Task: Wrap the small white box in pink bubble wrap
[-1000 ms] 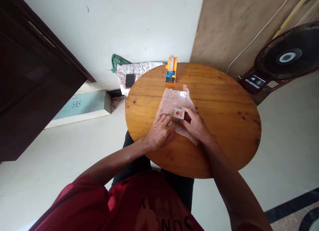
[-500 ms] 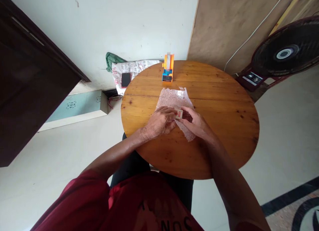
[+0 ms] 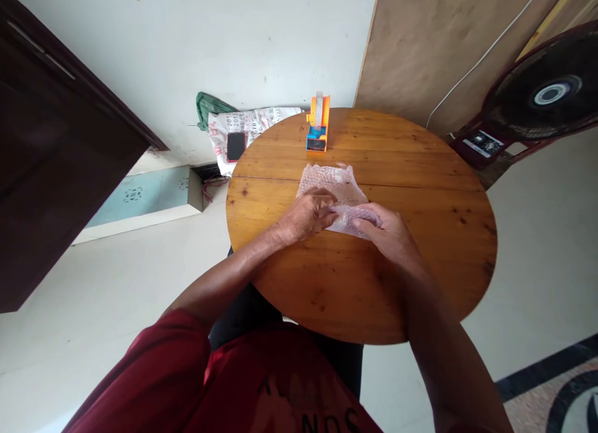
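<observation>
A sheet of clear, pinkish bubble wrap [image 3: 329, 176] lies on the round wooden table [image 3: 434, 233], its near part folded up and over. My left hand [image 3: 312, 214] grips the left end of that fold, thumb and fingers closed on the film. On the other end, my right hand [image 3: 385, 230] pinches the bubble wrap between thumb and fingers. The small pale box with a red label no longer shows; the folded film and my hands cover that spot.
An orange and blue tape dispenser [image 3: 318, 124] stands at the table's far side. Beyond the left edge, a phone [image 3: 236, 146] rests on a white printed sack [image 3: 217, 134]. A large black fan [image 3: 546, 90] is at the right.
The near flap of bubble wrap has been folded up over the small box, which is now out of sight. My right hand has shifted slightly right and now pinches the film.
</observation>
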Action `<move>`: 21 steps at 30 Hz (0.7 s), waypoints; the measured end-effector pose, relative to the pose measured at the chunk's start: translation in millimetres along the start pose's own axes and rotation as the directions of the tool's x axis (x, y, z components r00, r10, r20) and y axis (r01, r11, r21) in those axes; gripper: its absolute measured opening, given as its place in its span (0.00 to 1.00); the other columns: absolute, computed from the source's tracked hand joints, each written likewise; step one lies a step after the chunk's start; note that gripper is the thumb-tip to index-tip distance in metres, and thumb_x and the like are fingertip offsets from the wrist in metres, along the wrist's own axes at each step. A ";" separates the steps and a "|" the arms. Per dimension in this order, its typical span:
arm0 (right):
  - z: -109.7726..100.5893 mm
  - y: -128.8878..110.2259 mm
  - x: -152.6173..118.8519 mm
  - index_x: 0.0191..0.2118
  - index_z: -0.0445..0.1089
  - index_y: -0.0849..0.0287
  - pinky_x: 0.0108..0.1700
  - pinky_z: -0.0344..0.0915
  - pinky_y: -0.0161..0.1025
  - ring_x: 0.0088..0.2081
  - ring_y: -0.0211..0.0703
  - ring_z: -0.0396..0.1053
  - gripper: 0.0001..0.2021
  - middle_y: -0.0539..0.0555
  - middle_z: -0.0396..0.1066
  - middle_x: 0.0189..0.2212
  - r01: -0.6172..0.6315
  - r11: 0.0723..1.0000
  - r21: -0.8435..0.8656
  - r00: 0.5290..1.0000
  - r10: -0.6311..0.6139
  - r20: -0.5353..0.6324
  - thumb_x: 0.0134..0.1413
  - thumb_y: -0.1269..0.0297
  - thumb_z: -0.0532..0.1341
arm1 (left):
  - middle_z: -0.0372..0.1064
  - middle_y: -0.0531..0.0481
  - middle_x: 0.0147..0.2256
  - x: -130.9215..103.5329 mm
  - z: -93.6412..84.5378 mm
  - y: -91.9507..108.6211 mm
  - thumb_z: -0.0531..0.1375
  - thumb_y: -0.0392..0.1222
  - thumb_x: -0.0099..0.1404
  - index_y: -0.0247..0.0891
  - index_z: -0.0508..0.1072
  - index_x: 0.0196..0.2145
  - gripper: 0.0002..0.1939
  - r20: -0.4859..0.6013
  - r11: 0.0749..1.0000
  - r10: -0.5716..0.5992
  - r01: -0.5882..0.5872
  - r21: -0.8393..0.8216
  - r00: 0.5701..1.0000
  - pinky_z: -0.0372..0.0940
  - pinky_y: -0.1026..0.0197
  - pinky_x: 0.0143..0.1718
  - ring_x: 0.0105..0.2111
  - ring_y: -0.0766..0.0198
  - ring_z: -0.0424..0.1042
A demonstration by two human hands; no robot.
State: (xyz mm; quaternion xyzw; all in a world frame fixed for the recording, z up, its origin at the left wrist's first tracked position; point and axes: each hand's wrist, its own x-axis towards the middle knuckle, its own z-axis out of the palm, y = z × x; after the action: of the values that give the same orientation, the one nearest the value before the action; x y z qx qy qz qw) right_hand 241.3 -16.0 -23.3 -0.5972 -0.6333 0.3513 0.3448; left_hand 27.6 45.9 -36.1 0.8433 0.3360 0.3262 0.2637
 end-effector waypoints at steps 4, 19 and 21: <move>7.4 4.7 2.2 0.36 0.76 0.57 0.38 0.68 0.42 0.34 0.46 0.72 0.12 0.51 0.75 0.31 0.014 0.999 0.049 1.000 -0.014 -0.010 0.58 0.55 0.60 | 0.75 0.46 0.40 -1.2 5.1 -2.0 0.64 0.40 0.64 0.37 0.75 0.32 0.05 -0.022 0.997 -0.051 0.049 -0.067 0.998 0.70 0.57 0.46 0.41 0.61 0.74; 9.3 7.0 1.0 0.39 0.78 0.58 0.39 0.67 0.42 0.37 0.46 0.73 0.12 0.54 0.79 0.38 -0.004 0.984 0.176 1.000 0.003 0.002 0.54 0.57 0.64 | 0.77 0.46 0.37 -12.7 10.6 -4.5 0.64 0.39 0.65 0.36 0.73 0.28 0.07 -0.100 0.963 -0.002 -0.024 -0.268 0.995 0.66 0.60 0.44 0.38 0.64 0.74; 9.1 7.7 1.0 0.38 0.78 0.57 0.39 0.66 0.42 0.37 0.47 0.73 0.11 0.54 0.79 0.39 -0.002 0.986 0.165 1.000 0.000 0.011 0.53 0.57 0.64 | 0.77 0.46 0.37 -13.0 10.2 -4.7 0.64 0.39 0.64 0.36 0.74 0.28 0.07 -0.102 0.960 0.014 -0.042 -0.277 0.995 0.66 0.60 0.44 0.38 0.64 0.74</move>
State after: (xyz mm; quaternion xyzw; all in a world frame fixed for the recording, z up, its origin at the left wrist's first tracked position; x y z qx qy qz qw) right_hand 237.4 -15.0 -34.5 -0.5651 -0.6035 0.4059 0.3893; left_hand 25.9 36.9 -50.7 0.7852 0.2874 0.4152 0.3583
